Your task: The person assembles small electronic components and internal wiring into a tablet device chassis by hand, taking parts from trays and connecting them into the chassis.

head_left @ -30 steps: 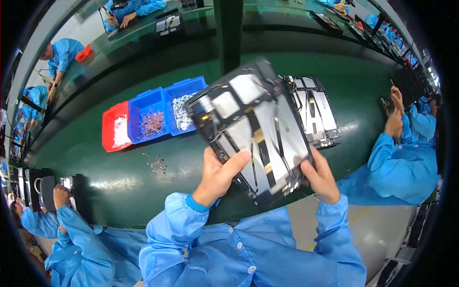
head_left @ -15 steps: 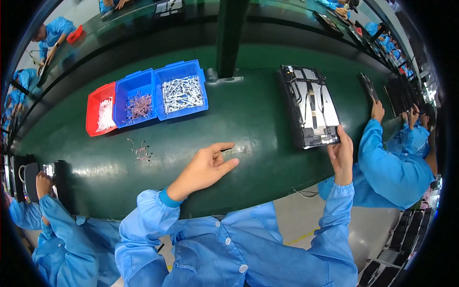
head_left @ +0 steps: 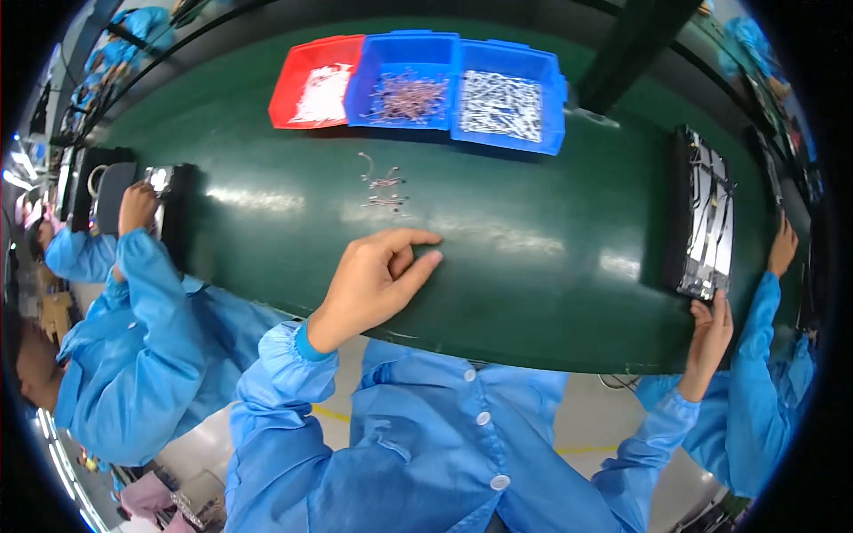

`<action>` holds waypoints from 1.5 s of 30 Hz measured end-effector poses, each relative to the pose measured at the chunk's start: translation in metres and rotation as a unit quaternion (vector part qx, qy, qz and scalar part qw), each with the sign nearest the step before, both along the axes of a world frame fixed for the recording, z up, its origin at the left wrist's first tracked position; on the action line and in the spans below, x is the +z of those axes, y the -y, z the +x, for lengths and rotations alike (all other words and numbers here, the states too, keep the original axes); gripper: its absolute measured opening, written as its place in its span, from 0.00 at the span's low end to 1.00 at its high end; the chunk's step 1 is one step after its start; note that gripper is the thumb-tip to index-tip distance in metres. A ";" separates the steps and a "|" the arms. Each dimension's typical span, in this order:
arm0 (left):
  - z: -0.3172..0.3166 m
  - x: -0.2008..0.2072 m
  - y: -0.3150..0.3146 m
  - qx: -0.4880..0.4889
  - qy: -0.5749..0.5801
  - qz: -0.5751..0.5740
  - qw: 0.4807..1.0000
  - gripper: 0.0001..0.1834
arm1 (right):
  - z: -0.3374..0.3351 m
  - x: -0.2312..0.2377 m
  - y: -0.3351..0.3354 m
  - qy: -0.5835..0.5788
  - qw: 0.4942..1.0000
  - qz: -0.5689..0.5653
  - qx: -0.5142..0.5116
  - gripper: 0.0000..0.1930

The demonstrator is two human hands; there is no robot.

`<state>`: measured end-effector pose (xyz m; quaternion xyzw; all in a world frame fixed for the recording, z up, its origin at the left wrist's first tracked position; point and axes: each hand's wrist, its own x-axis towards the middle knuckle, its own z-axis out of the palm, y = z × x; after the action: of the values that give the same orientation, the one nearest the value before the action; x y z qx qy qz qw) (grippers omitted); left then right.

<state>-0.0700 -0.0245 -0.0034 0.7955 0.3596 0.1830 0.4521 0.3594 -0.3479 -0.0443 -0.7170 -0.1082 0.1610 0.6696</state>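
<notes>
Touches a black-and-silver rectangular device (head_left: pixel 711 218) with the right hand (head_left: pixel 708 336), cannot tell if gripping, and holds the empty left hand (head_left: pixel 366 282), loosely parted, over the glossy green tabletop (head_left: pixel 524 311).

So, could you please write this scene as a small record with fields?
Left hand: over green table, nothing visible held
Right hand: at near end of opened black device; grip unclear
Red bin: white pieces
Middle blue bin: reddish wired parts
Right blue bin: black-and-white pieces
Loose on table: small wired parts
</notes>
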 end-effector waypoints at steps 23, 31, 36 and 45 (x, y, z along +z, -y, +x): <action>-0.009 -0.039 -0.100 0.196 -0.020 0.252 0.947 0.06 | 0.040 -0.021 -0.251 0.107 0.983 0.128 0.078 0.31; 0.000 -0.014 -0.077 0.228 0.132 0.064 0.962 0.07 | -0.037 0.010 -0.225 0.200 0.973 0.088 0.070 0.19; 0.038 0.012 -0.039 0.167 0.205 0.025 0.964 0.04 | -0.117 0.045 -0.224 0.215 0.941 0.146 0.215 0.11; 0.121 0.002 0.005 -0.029 0.319 -0.033 0.947 0.05 | -0.171 0.047 -0.212 0.138 0.921 0.151 0.332 0.15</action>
<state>0.0515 -0.0293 -0.0011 0.6903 0.1790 0.4020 0.5742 0.1884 -0.1362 0.0025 -0.5452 -0.4545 0.2551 0.6566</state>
